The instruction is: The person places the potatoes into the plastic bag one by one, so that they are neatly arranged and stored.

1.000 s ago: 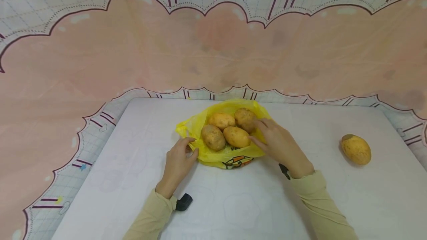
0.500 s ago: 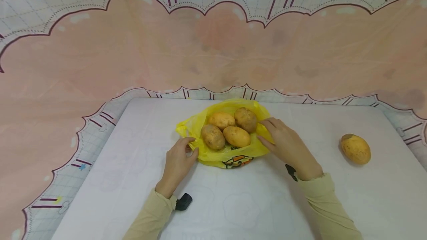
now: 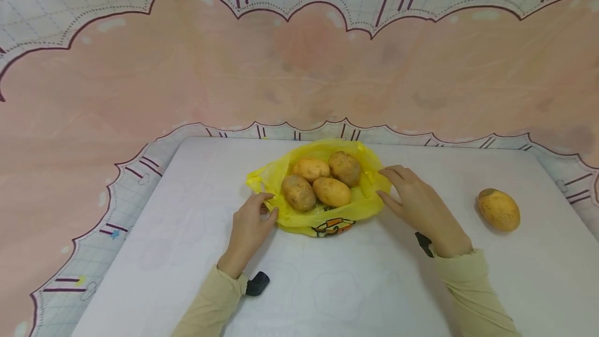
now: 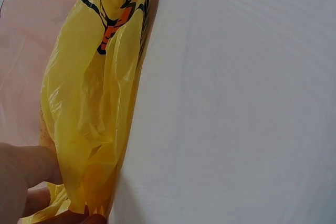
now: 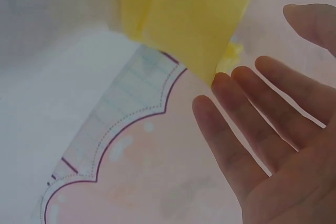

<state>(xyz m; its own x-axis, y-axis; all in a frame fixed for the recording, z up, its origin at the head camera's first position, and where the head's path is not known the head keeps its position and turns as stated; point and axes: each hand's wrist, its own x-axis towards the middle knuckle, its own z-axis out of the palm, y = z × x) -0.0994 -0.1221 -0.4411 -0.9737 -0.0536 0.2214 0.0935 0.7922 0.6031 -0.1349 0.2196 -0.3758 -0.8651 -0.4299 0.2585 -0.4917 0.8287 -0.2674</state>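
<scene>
A yellow plastic bag [image 3: 292,221] lies at the back middle with its mouth spread wide. Several potatoes [image 3: 332,192] rest together inside it. My left hand [image 3: 249,230] pinches the bag's left edge; in the left wrist view the thumb and fingers [image 4: 31,166] have the yellow film [image 4: 79,114] between them. At the right edge of the bag is my right hand [image 3: 421,207], fingertips right at the plastic. The right wrist view shows its fingers [image 5: 252,114] extended and spread beside the yellow film [image 5: 189,14], with nothing in the palm.
A single potato [image 3: 498,210] lies on the white table [image 3: 327,285], well to the right of the bag. Behind the table hangs a pink and white patterned cloth [image 3: 299,77]. Each wrist wears a small black device [image 3: 258,284].
My right hand has drawn back to the right from the potatoes, and the bag's right side has opened out wider with it. The left hand has stayed in place.
</scene>
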